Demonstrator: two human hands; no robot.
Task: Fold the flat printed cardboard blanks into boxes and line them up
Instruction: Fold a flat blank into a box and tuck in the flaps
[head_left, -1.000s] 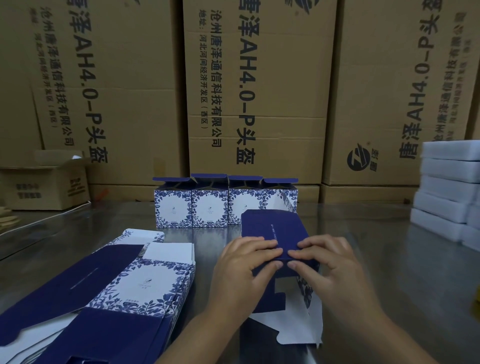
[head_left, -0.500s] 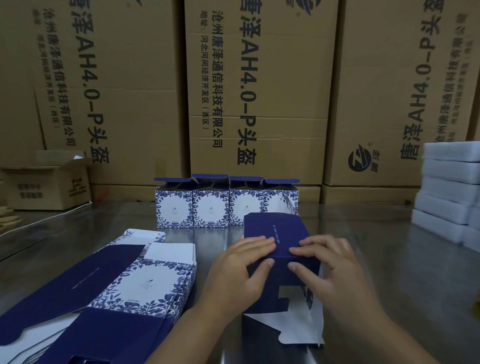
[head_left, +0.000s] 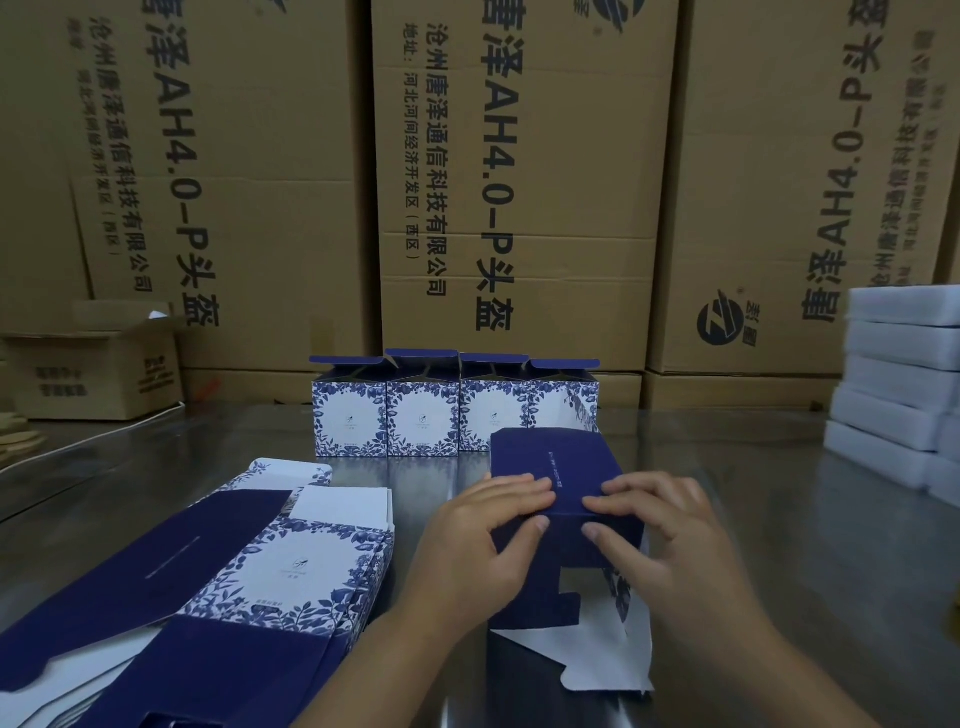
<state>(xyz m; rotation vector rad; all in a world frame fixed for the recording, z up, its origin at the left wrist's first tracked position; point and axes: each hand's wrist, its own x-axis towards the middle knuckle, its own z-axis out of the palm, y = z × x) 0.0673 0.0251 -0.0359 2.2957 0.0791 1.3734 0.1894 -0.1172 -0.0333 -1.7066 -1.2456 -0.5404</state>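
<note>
Navy half-folded box lies before four upright boxes, flat blanks left.

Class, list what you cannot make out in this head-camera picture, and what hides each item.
Head view throughout.
- The box being folded: its near top edge lies under the left hand and right hand gripping it.
- The flat blanks: stack cut off by the bottom-left edge, uncountable.
- The white stack: cut off by the right edge.
- Print on the finished boxes: too small to read.

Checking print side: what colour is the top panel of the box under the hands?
Half-folded cardboard box: plain navy top, one thin pale print line. Head view.
</note>
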